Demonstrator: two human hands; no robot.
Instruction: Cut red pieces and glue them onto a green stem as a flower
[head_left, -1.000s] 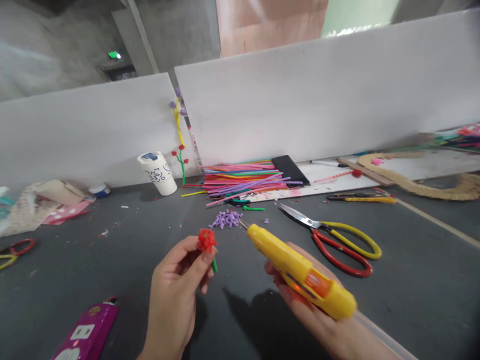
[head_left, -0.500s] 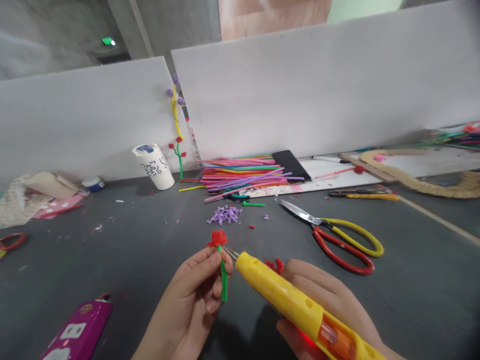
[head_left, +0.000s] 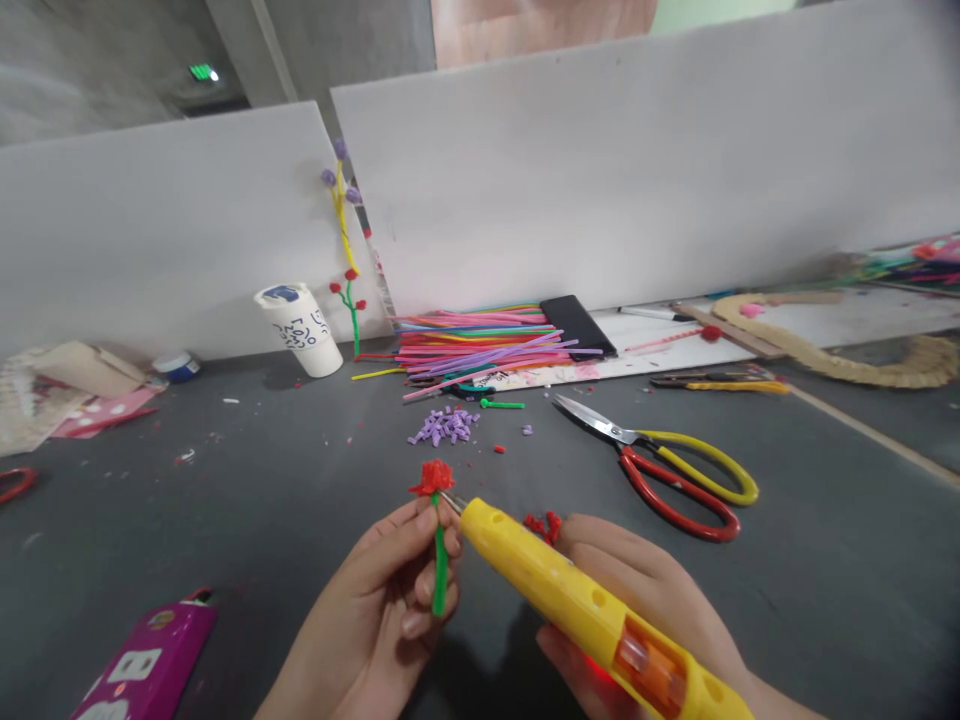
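Note:
Between my left hand's [head_left: 382, 590] thumb and fingers is a small flower with a green stem [head_left: 440, 570] and a ragged red head [head_left: 433, 477]. It stands nearly upright. My right hand [head_left: 652, 580] is wrapped round a yellow soldering iron [head_left: 551, 580], whose slim metal tip meets or nearly meets the underside of the red head, where it joins the stem. A red glow shows under the iron's body. Close to my right fingertips lie red bits [head_left: 544, 526]. Behind the flower is a heap of short purple pieces [head_left: 444, 427], with a green piece [head_left: 502, 404] beyond.
Red-and-yellow scissors [head_left: 660, 470] lie to the right. A bundle of coloured sticks [head_left: 480, 345] and a black phone [head_left: 577, 328] are at the back, before white panels [head_left: 600, 180]. Leftward stand a white cup [head_left: 300, 330] and a purple box-like object [head_left: 150, 660].
The iron's tip has shifted slightly left and now sits closer under the red head. The flower's stem leans a little differently. The whole view has moved slightly.

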